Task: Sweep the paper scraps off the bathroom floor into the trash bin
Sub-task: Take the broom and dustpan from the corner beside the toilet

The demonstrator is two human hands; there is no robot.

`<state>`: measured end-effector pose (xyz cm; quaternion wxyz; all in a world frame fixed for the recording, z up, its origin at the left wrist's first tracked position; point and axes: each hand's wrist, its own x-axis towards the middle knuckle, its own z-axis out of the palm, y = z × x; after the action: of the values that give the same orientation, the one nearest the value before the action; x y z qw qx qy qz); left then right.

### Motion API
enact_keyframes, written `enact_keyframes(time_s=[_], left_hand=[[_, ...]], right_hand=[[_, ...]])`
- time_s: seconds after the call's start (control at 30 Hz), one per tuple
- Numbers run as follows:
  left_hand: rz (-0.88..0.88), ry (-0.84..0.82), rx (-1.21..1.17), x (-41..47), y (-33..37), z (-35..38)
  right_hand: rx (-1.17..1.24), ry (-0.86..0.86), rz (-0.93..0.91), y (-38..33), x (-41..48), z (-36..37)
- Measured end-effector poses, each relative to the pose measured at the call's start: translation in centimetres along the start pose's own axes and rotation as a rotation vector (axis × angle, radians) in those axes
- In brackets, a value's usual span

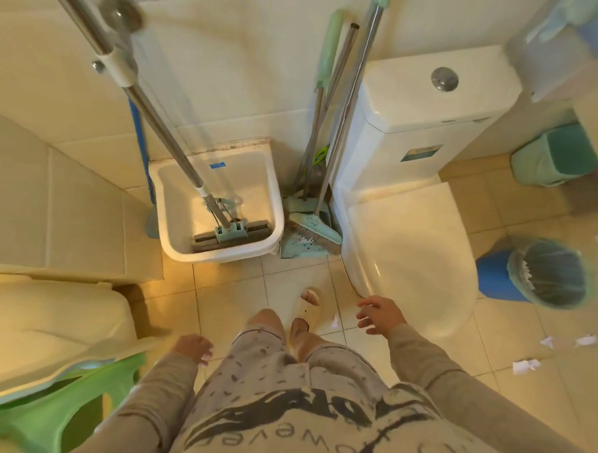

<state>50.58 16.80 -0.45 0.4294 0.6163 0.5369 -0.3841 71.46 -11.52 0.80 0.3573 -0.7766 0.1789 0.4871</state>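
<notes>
Beige tiled bathroom floor (219, 291), toilet (409, 248) at 1 o'clock. Paper scraps (524, 366) scattered at 4 o'clock; blue lined trash bin (490, 277) at 3, crumpled paper (525, 274) inside. Broom (316, 228) at 12. Left grip (193, 348) loosely curled, right grip (379, 313) spread, both empty.

1. The toilet (409, 251) is glossy white and smooth
2. The mop handle (159, 133) is shiny bare metal
3. The broom (316, 227) has a pale green plastic head and a metal shaft
4. The trash bin (490, 275) is blue plastic, lined with thin translucent film
5. The paper scraps (525, 366) are crumpled white paper
</notes>
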Motion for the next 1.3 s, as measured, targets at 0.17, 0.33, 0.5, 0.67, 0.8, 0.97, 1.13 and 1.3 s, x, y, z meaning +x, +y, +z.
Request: enact_keyframes(time_s=[0.17, 0.33, 0.5, 0.67, 0.8, 0.97, 1.13, 1.3], left_hand=[[0.008, 0.016, -0.066, 0.7, 4.1, -1.1], [0.12, -0.037, 0.054, -0.2, 9.7, -2.7], [0.29, -0.021, 0.195, -1.6, 18.8, -4.6], [0.529, 0.19, 0.264, -3.2, 31.1, -7.5], [0.791, 0.442, 0.338, -5.7, 40.3, -9.9], [1.038, 0.566, 0.568, -7.2, 46.4, -11.0], [1.122, 0.753, 0.925, -6.5, 48.6, -10.6], [1.081, 0.887, 1.187, -5.5, 49.1, -10.6]], right_hand=[[0.009, 0.01, 0.046, -0.2, 0.5, -0.1], [0.107, 0.01, 0.091, -1.0, 0.5, 0.1], [0.4, 0.027, 0.107, -6.2, 2.1, -0.3], [0.496, -0.001, -0.044, -17.6, 4.6, -3.0], [0.587, -0.033, -0.234, -27.8, 5.7, -5.8], [0.842, -0.082, -0.314, -37.0, 6.8, -8.1], [0.916, -0.11, -0.326, -40.8, 8.5, -8.2], [0.948, -0.199, -0.311, -42.1, 9.3, -8.0]])
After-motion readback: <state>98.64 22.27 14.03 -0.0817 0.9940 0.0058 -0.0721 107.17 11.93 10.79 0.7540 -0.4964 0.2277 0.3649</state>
